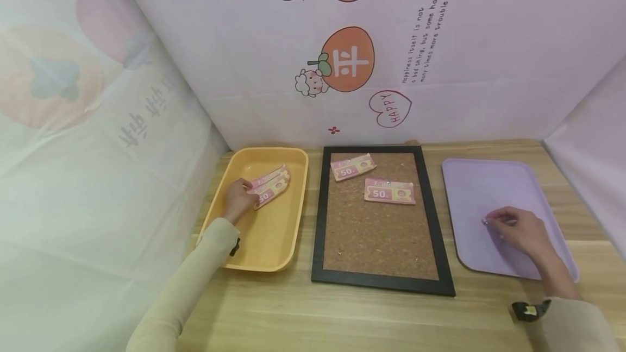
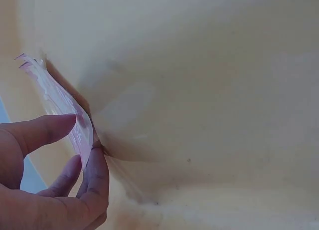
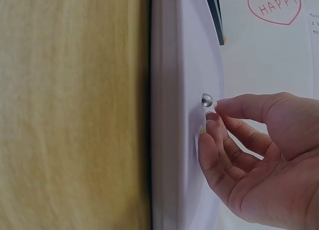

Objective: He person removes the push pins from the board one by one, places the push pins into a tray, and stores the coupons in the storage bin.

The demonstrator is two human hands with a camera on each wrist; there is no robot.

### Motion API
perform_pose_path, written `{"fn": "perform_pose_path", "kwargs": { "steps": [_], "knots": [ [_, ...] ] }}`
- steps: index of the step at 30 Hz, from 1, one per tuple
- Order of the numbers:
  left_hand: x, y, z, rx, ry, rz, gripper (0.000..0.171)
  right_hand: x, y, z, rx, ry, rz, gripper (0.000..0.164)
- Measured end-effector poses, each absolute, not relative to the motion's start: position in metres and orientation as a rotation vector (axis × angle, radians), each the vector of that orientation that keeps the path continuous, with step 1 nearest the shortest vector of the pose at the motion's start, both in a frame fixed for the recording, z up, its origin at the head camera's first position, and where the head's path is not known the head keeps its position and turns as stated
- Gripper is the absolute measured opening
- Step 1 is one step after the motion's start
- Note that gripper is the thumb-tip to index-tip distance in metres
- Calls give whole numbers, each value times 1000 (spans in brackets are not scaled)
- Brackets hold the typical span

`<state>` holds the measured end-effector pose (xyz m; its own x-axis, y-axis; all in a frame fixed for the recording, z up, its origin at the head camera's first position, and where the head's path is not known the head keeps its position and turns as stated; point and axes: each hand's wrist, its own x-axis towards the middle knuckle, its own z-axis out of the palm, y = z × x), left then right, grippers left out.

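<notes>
Separating the yellow tray point(image 1: 274, 249) from the purple tray point(image 1: 479, 183), a black-framed corkboard point(image 1: 376, 232) is set, two coupons point(image 1: 397, 193) fixed across its upper half. Cork is left mostly uncovered below, tabletop point(image 1: 342, 319) in front. Overlapping coupons point(image 1: 271, 186) in the yellow tray are pinched, partly hidden, by the left hand point(image 1: 239, 200). At the purple tray, a clear pin point(image 3: 207, 100) is reached by the right hand point(image 1: 520, 228); whether it is gripped cannot be told.
</notes>
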<state>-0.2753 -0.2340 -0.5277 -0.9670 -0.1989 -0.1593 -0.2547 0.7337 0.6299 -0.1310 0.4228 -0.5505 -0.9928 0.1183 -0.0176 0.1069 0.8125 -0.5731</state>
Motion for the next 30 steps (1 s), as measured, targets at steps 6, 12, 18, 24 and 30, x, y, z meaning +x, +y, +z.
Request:
{"fn": "perform_pose_path", "kwargs": {
  "steps": [6,12,18,24,30],
  "knots": [
    [-274,-237,-525,-336,2861,1030,47,-133,424,-545,-174,-2963,992,28],
    [-274,-240,-520,-283,2858,993,49,-134,424,-534,-144,-2963,1042,31],
    [-276,-242,-511,-251,2812,1040,57,-140,422,-526,-92,-2962,1039,33],
    [-276,-235,-497,-218,2812,1064,62,-146,416,-521,-83,-2916,987,28],
    [-273,-216,-485,-117,2881,1174,58,-152,405,-515,-73,-2878,965,25]
  ]
}}
